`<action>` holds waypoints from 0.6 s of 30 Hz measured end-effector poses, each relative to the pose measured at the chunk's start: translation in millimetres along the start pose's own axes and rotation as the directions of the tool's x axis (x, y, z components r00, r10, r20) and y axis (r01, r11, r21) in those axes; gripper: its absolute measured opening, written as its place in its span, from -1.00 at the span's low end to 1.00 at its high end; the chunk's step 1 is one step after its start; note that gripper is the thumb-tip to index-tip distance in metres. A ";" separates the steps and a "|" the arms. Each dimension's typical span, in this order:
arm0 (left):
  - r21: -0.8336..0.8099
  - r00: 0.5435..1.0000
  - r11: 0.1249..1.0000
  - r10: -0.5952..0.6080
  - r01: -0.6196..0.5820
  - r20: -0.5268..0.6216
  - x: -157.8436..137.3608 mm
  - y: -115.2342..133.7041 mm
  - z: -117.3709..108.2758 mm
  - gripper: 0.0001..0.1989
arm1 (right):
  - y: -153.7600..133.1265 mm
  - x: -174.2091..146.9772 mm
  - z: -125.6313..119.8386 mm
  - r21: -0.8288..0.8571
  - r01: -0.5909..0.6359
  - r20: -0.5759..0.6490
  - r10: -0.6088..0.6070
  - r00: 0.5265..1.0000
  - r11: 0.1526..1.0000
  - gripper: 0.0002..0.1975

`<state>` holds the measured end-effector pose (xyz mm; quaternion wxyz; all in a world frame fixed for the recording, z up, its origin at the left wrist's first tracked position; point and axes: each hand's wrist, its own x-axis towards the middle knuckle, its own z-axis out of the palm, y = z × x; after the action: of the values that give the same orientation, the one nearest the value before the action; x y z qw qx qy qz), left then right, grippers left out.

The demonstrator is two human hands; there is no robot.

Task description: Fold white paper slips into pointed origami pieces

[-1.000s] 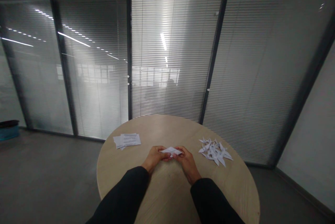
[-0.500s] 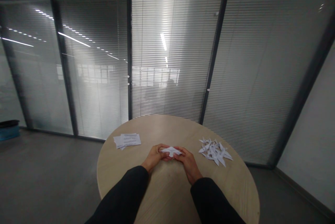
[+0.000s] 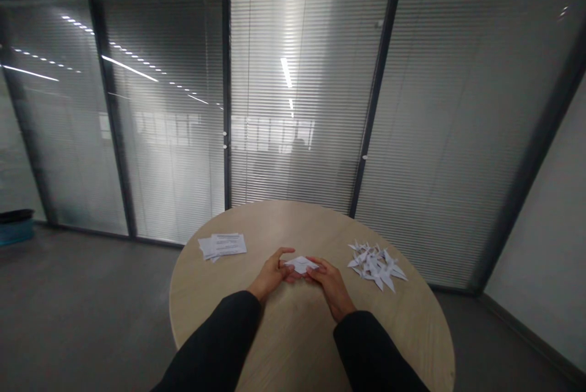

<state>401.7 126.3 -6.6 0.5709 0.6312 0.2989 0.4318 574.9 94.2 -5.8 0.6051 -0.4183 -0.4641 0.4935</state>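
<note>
Between my hands is a folded white paper (image 3: 301,265), diamond-shaped, with pointed ends to left and right. My left hand (image 3: 273,273) pinches its left end, the thumb on top and the index finger raised off it. On the right end, my right hand (image 3: 328,278) is closed, with the thumb pressing near the lower edge. Fingers underneath the paper are partly hidden. To the right lies a pile of folded paper cranes (image 3: 376,265). Over on the left is a small stack of printed paper sheets (image 3: 227,244).
The round wooden table (image 3: 293,343) carries all the paper. Behind it stands a glass partition with blinds (image 3: 293,184) in dark frames. A blue bin (image 3: 16,230) with a black rim is on the floor at far left.
My left index finger has lifted away from the paper. The folded paper has tilted slightly and shows more of its face. The pile and the stack have stayed put.
</note>
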 end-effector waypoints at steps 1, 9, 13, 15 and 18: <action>0.063 1.000 0.998 0.027 -0.027 0.005 -0.2 -0.5 -0.4 -0.32 | 1.0 0.4 -0.7 0.003 0.003 -0.010 -0.003 1.000 1.000 -0.55; 0.625 0.899 0.668 0.414 -0.404 0.139 -2.5 1.2 -3.0 -0.33 | 1.5 -4.2 0.8 0.057 -0.044 -0.016 0.045 0.999 0.997 -0.62; 0.606 0.869 0.635 0.438 -0.479 0.228 -4.8 3.2 -2.8 -0.61 | -2.5 -7.3 3.1 0.064 -0.111 0.032 0.109 0.994 0.992 -0.66; 0.577 0.868 0.659 0.445 -0.483 0.218 -6.4 4.5 -1.7 -0.66 | -4.5 -8.3 3.8 0.084 -0.131 0.041 0.127 0.991 0.988 -0.66; 0.541 0.885 0.709 0.428 -0.453 0.181 -8.8 7.6 0.3 -0.70 | -5.6 -8.8 4.7 0.116 -0.132 0.052 0.126 0.991 0.985 -0.65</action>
<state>397.1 117.2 -1.0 0.2427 0.8337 0.2423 0.4329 570.8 84.8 -0.7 0.5853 -0.3997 -0.4191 0.5675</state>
